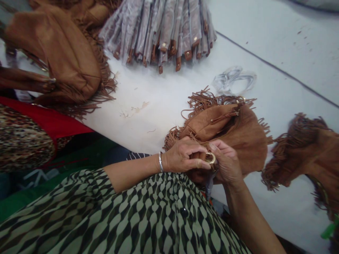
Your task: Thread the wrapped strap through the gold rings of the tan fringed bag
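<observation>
Olive-and-cream patterned blouse (pixel 148 215) fills the bottom of the view, a dark round button (pixel 184 212) on its front. Just above it, the left hand (pixel 181 155), a silver bangle (pixel 160 162) at its wrist, and the right hand (pixel 225 160) meet with the fingers curled and clenched, both pinching an oval brass ring (pixel 210 158) set in a tan strap end. A dark strip (pixel 209 187) hangs below the hands; what it is cannot be told.

That ring belongs to a tan suede fringed bag (pixel 227 132) lying flat on a white work table (pixel 159 116), just past the hands. Its long axis runs roughly across the view, its ring end pointing back toward the blouse, with fringe along the far and right edges and a thin strap with a metal fitting (pixel 236 113) across its top.

Beyond it, near the fringe, lies a crumpled clear plastic loop (pixel 233 79). A second fringed bag (pixel 309 158) sits at the right edge, and a larger one (pixel 60 60) at upper left. Farther off fans a bundle of plastic-sleeved strips (pixel 159 31) with tan tabs. A leopard-print garment with red panel (pixel 26 137) intrudes at left. A dark seam line (pixel 278 70) crosses the table's far part.
</observation>
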`<state>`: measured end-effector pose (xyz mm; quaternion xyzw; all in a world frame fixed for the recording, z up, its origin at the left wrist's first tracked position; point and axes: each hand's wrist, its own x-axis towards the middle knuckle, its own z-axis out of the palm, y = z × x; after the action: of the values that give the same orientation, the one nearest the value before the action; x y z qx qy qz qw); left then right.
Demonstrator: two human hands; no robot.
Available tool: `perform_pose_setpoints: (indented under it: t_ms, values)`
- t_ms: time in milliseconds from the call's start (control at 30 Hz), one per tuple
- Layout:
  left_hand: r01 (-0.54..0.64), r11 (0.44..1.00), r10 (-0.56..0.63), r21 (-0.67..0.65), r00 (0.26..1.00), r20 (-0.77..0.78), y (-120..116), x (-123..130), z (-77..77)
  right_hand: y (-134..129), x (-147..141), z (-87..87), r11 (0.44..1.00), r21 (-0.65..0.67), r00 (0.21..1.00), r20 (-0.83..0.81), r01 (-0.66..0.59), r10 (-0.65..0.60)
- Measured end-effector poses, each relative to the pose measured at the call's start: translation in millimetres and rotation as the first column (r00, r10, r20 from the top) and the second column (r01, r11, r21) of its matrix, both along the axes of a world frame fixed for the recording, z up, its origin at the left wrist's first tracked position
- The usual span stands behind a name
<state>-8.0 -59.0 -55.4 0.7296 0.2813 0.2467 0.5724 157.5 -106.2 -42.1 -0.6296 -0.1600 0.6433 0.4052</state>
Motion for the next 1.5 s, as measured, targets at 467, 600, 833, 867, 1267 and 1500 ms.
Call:
perform_pose_setpoints:
  t_ms: [467, 600, 833, 867, 1267, 1500]
  values:
    - [0.114, 0.989, -0.113, -0.089, 0.993, 0.019, 5.5, -5.4, 2.9, -4.5, 4.5, -2.3, 0.994, 0.003, 0.991, -0.071, -0.113, 0.113]
    - [0.122, 0.986, -0.111, -0.117, 0.989, 0.095, 6.8, -6.2, 4.2, -5.1, 4.9, -2.6, 0.989, 0.001, 0.987, -0.063, -0.148, 0.147]
    - [0.068, 0.998, -0.065, -0.014, 0.990, 0.129, 2.6, -11.4, 4.7, -6.2, 2.2, 2.3, 0.993, 0.004, 0.991, -0.062, -0.118, 0.118]
    - [0.068, 0.998, -0.067, -0.002, 0.989, 0.134, 2.7, -11.3, 5.5, -6.5, 2.1, 2.9, 0.992, 0.009, 0.991, -0.046, -0.128, 0.128]
    - [0.033, 0.999, -0.030, -0.035, 0.995, 0.093, 9.4, -19.1, 2.5, -8.3, 0.6, 0.6, 0.997, -0.069, 0.981, -0.188, 0.041, -0.053]
    - [-0.038, 0.982, 0.048, 0.185, 0.998, -0.049, 1.3, -9.4, 0.2, -8.7, -6.4, 25.6, 0.990, -0.060, 0.970, 0.199, -0.131, 0.141]
